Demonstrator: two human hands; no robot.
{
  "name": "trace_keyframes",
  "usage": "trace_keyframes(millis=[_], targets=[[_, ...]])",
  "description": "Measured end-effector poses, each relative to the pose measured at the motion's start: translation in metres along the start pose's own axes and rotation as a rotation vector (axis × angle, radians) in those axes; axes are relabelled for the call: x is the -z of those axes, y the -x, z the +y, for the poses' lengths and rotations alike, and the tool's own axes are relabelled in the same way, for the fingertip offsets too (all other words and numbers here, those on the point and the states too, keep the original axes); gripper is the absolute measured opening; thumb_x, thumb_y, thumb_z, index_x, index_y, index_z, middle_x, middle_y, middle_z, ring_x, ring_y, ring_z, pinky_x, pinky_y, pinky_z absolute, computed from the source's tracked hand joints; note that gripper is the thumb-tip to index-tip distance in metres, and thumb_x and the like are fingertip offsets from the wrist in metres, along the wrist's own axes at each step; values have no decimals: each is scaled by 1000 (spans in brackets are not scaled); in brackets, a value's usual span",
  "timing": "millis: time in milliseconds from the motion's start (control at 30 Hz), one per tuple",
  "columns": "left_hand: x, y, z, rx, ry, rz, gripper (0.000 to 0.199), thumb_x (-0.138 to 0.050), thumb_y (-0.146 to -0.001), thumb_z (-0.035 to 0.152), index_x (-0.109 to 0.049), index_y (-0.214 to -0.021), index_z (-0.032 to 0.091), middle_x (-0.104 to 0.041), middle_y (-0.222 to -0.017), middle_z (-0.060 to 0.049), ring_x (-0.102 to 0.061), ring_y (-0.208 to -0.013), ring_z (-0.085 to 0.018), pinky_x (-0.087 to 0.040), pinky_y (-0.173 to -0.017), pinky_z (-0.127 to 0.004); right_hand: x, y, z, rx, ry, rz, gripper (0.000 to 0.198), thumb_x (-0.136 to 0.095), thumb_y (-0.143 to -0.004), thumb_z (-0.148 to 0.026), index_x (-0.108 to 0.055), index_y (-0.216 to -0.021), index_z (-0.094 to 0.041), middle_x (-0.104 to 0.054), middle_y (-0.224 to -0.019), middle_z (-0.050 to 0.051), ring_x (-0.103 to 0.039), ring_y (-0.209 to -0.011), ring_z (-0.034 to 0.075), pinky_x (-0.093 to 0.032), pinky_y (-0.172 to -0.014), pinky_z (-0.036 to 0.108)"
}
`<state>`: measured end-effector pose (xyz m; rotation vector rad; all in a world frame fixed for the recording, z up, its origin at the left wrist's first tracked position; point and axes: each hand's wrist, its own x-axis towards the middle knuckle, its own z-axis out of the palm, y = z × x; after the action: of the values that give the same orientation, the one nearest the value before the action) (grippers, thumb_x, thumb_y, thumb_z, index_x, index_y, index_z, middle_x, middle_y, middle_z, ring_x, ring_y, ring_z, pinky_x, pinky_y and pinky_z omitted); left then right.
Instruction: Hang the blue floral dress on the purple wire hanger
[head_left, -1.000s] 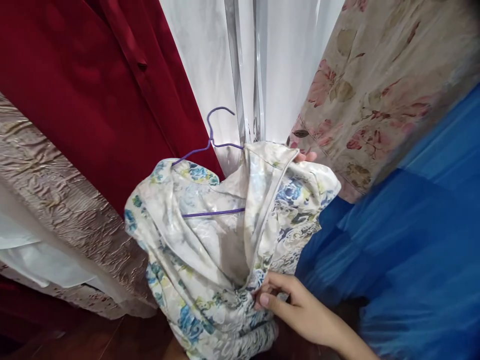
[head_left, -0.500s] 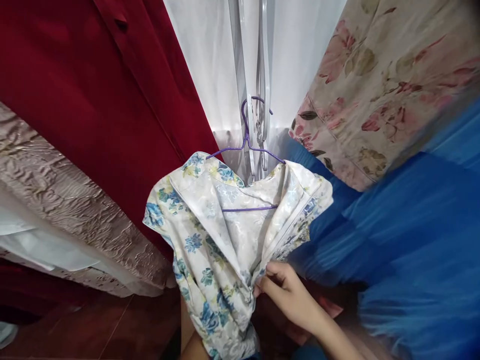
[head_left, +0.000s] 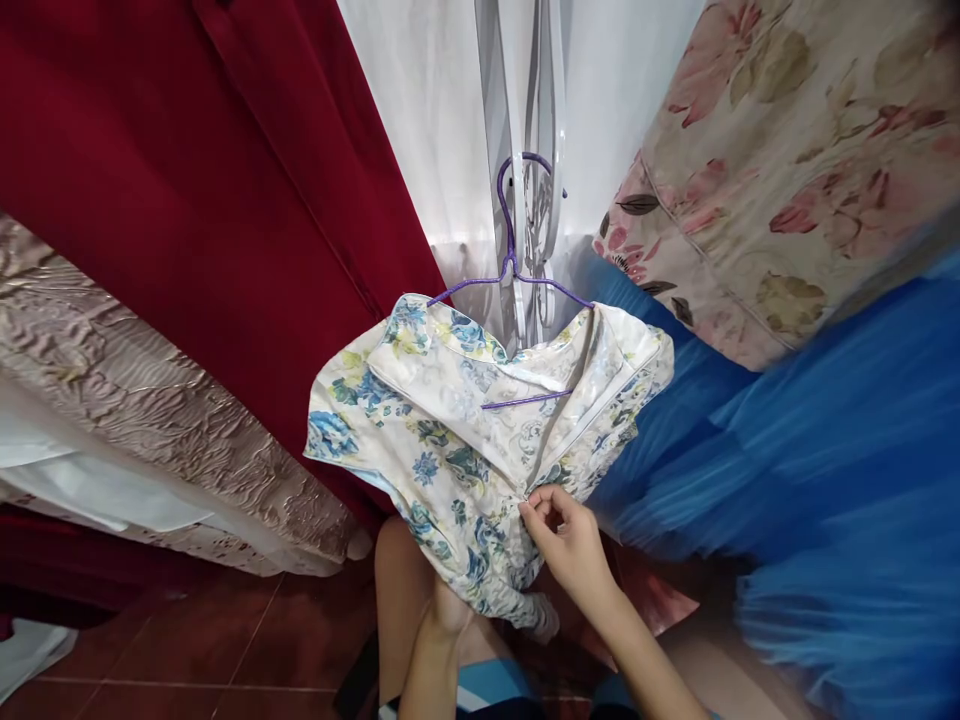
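Note:
A white floral garment (head_left: 465,500) with blue and yellow flowers and short sleeves hangs on a purple hanger (head_left: 511,268). Its front lies open in a V, and the hanger's crossbar shows inside. At the bottom of the V, my right hand (head_left: 574,545) pinches the garment's edge between thumb and fingertips; whether a zipper pull is in that pinch is too small to tell. My left hand (head_left: 450,608) supports the gathered lower part from beneath, with its fingers hidden by the cloth.
White hangers or straps (head_left: 517,120) hang behind the purple hook. A red cloth (head_left: 247,200) and a textured pink cloth (head_left: 150,400) hang at left. On the right are a pink-flowered cloth (head_left: 750,200) and blue tulle (head_left: 825,480). Below lies a red tiled floor (head_left: 195,640).
The right hand has moved slightly up with the pinched edge, and the V opening is shorter. More of the left hand now shows below the garment. The camera view has shifted a little.

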<state>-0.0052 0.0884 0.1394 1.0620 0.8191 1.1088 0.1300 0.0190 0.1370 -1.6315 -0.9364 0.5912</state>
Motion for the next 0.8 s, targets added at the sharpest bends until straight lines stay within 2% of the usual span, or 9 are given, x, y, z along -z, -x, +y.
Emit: trace_keyframes(millis=[67,133,200,267,333,400,467,700,800], targets=[[4,-4,-7,39,90,57,60,-50,-82,79,-72,-105,29,-70,-116,-8,-62,-114,-31,-55,-91,-46,7,-2,1,11,15,-34,20,-61,-92,-37,-63,-84,-19,-57,-64,-2,-54,-59,14,-41,-59,26],[9,-10,-12,1,150,256,50,-45,-90,69,-69,-107,28,-69,-114,-6,-61,-115,-29,-53,-95,-45,16,-1,1,9,21,-74,20,-61,-92,-36,-65,-83,-18,-61,-67,0,-56,-60,15,-42,-59,26],[14,-12,-15,-170,82,515,31,-50,-95,52,-63,-108,28,-66,-113,-4,-60,-113,-25,-49,-98,-42,23,3,1,-4,18,-108,19,-62,-91,-33,-67,-83,-17,-64,-69,1,-58,-61,15,-43,-59,26],[17,-8,-17,-372,-115,588,15,-58,-92,37,-61,-102,26,-63,-108,-3,-59,-109,-23,-47,-99,-39,28,8,-1,-12,16,-132,16,-64,-90,-30,-68,-82,-17,-66,-70,1,-60,-62,16,-44,-59,25],[13,1,-19,-427,-339,329,9,-60,-91,29,-62,-98,24,-62,-104,-3,-59,-106,-23,-47,-97,-37,30,12,-4,8,21,-150,14,-64,-89,-28,-69,-81,-18,-68,-71,2,-62,-64,16,-45,-60,25],[4,12,-21,-311,-457,-65,14,-59,-92,24,-63,-105,24,-63,-106,-4,-60,-104,-23,-48,-95,-36,33,15,-8,70,36,-186,14,-63,-91,-27,-70,-82,-18,-70,-73,2,-65,-66,17,-47,-63,26],[-9,20,-23,-167,-464,-312,16,-57,-94,24,-61,-109,24,-65,-105,-4,-62,-101,-22,-49,-91,-34,37,15,-12,149,57,-219,15,-61,-93,-27,-70,-85,-19,-71,-74,2,-65,-67,17,-48,-66,27],[-28,29,-13,-184,-496,-440,10,-55,-96,27,-62,-92,21,-65,-89,-3,-62,-87,-20,-48,-82,-29,70,6,-21,355,214,-273,17,-51,-100,-29,-64,-93,-21,-67,-77,3,-63,-70,18,-47,-68,29],[-27,33,-1,-188,-562,-502,13,-53,-96,27,-57,-85,22,-60,-82,-2,-57,-80,-19,-46,-76,-29,83,-19,-39,467,281,-195,15,-51,-100,-29,-63,-94,-21,-68,-81,4,-63,-71,18,-47,-68,29]])
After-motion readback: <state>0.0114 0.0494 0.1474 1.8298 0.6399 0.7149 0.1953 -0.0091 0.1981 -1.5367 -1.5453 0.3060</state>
